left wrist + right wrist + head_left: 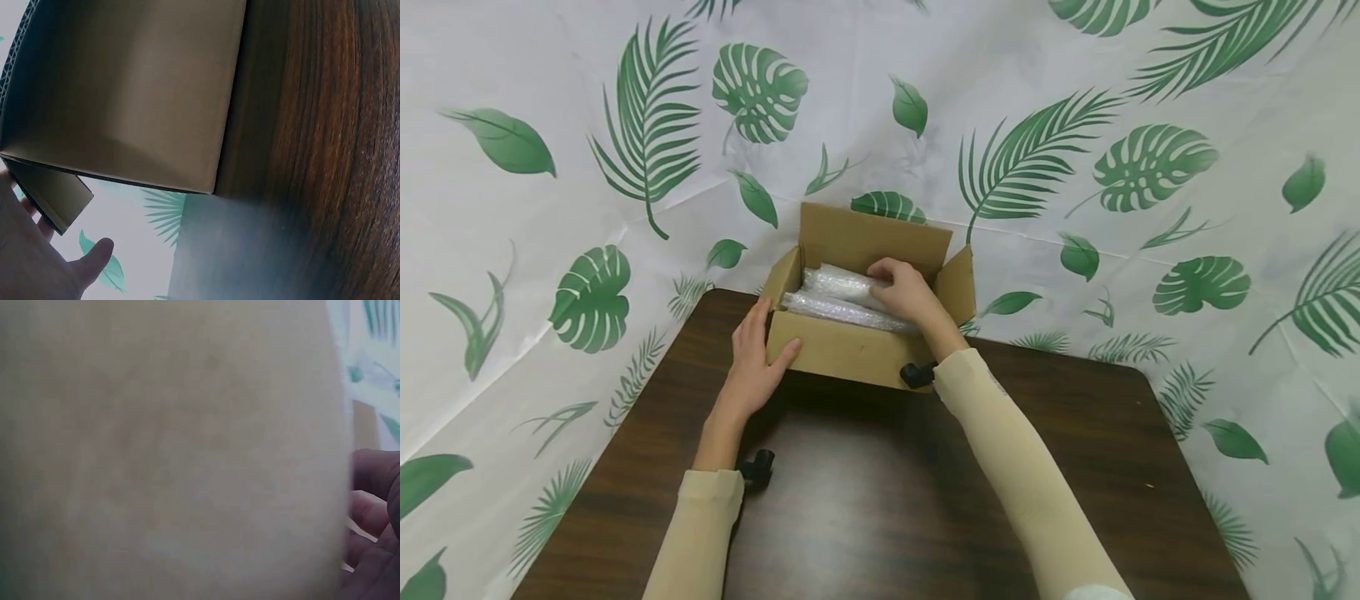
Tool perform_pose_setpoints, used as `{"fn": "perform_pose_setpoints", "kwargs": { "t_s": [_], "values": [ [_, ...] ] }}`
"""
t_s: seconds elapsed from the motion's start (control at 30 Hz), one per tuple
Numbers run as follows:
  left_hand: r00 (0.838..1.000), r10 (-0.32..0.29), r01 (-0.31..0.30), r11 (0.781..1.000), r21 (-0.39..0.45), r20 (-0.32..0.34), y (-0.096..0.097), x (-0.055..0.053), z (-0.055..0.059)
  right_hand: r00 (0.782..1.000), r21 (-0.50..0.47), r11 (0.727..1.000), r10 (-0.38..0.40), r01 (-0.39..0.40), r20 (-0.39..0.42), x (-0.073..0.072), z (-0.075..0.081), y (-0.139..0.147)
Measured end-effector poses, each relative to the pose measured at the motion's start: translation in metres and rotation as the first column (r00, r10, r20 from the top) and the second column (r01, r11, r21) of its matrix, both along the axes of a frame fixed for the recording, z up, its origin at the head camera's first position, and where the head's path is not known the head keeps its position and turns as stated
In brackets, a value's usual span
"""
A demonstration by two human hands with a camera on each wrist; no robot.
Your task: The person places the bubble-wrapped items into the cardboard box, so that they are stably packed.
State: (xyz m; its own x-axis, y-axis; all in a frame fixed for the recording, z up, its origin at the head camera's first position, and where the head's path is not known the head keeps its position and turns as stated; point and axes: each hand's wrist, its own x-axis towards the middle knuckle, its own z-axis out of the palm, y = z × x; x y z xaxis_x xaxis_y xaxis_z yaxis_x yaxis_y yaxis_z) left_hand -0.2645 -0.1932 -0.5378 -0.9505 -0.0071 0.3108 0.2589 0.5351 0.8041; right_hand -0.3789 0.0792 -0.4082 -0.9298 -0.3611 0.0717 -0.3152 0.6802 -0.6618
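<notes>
An open cardboard box stands at the far side of the table with its flaps up. Inside lie two long bundles in clear bubble wrap, a back bundle and a front bundle; what they wrap is hidden. My right hand reaches in from the right, its bent fingers gripping the back bundle near its right end. At the box's left front corner my left hand rests with extended fingers along the side and the thumb over the front. The right wrist view is mostly filled by a blurred tan surface, with curled fingers at its edge.
The dark wooden table extends toward me from the box. Behind it hangs a white sheet printed with green leaves. Small black mounts sit at both wrists, the right mount overlapping the box's front in the head view.
</notes>
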Motion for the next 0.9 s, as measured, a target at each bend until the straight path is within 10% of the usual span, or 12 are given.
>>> {"fn": "perform_pose_setpoints", "kwargs": {
  "t_s": [0.43, 0.77, 0.9],
  "values": [
    [0.994, -0.074, 0.075, 0.997, -0.007, 0.077, -0.022, -0.004, 0.018, 0.980, -0.142, 0.987, -0.093, 0.069, -0.175, 0.071, 0.020, 0.021],
    [0.995, -0.052, 0.065, 0.986, -0.152, 0.090, -0.034, 0.008, 0.063, 0.838, -0.419, 0.893, -0.352, 0.166, -0.417, 0.126, 0.004, 0.066],
    [0.994, -0.110, 0.110, 0.976, -0.190, 0.010, -0.036, 0.012, 0.083, 0.830, -0.335, 0.913, -0.367, 0.233, -0.421, 0.131, 0.007, 0.086]
  ]
}}
